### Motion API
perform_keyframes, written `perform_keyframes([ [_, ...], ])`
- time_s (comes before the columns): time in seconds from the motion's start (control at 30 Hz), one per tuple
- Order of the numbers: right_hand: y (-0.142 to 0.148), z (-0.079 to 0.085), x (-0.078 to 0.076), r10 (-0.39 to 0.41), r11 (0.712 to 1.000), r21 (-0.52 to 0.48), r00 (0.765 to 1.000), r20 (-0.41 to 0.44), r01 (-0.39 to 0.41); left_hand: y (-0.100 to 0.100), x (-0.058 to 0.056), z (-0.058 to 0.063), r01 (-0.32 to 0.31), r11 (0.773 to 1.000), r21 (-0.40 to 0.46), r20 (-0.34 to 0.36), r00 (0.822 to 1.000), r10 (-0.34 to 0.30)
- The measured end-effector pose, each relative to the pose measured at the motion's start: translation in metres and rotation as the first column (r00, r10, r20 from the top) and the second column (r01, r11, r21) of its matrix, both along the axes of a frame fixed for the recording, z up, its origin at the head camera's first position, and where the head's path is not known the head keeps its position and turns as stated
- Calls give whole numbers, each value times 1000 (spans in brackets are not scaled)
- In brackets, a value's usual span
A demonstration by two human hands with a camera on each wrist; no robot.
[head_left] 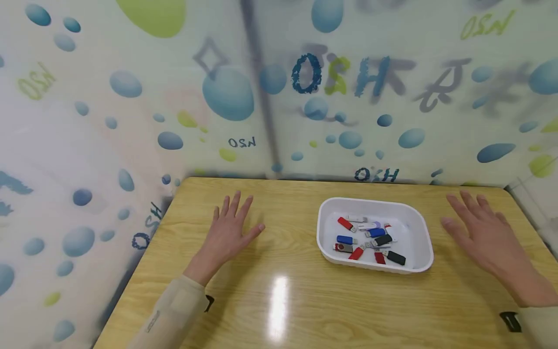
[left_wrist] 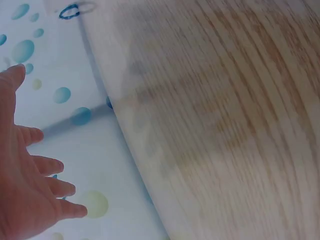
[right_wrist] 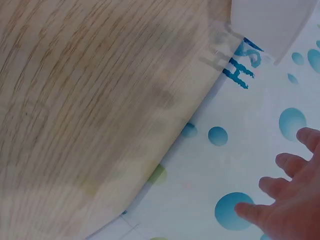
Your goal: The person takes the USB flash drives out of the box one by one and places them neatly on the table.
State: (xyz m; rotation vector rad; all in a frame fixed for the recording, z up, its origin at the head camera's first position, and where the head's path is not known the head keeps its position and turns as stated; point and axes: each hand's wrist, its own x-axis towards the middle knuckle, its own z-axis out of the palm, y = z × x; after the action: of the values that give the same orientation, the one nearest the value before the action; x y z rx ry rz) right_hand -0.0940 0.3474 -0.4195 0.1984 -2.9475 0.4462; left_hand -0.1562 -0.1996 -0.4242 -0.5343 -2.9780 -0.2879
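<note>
My left hand [head_left: 228, 232] is over the left part of the wooden table with its fingers spread and nothing in its grasp; the left wrist view shows the same hand [left_wrist: 30, 195] at its edge. On the far right, my right hand [head_left: 490, 237] is also spread and holds nothing. Between the hands, nearer the right one, stands a white plastic tray [head_left: 413, 237]. Several USB sticks lie loose in it, among them a red one [head_left: 346, 224], a blue one [head_left: 346, 240] and a black one [head_left: 395, 258]. A corner of the tray [right_wrist: 267, 22] shows in the right wrist view.
The wooden table [head_left: 283, 208] ends at the back against a printed fabric wall [head_left: 279, 97] with blue and green spots. A similar wall runs along its left side. Bright light reflects off the tabletop near the front.
</note>
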Motion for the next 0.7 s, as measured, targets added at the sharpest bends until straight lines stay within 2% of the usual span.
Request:
perform_keyframes([
  [0.17, -13, 10, 2, 85, 996, 9, 995, -59, -85, 5, 3, 2, 38, 999, 32, -41, 998, -37],
  [0.37, -42, 26, -1, 223, 975, 25, 968, -119, -221, 13, 4, 3, 89, 988, 126, -100, 992, -77],
  [0.5, -64, 33, -6, 300, 950, 105, 952, -65, -293, 18, 4, 1, 94, 979, 179, -107, 991, -75],
  [0.7, -87, 28, -13, 352, 921, 134, 929, 113, -365, 26, 4, -3, 82, 969, 232, -31, 997, -77],
])
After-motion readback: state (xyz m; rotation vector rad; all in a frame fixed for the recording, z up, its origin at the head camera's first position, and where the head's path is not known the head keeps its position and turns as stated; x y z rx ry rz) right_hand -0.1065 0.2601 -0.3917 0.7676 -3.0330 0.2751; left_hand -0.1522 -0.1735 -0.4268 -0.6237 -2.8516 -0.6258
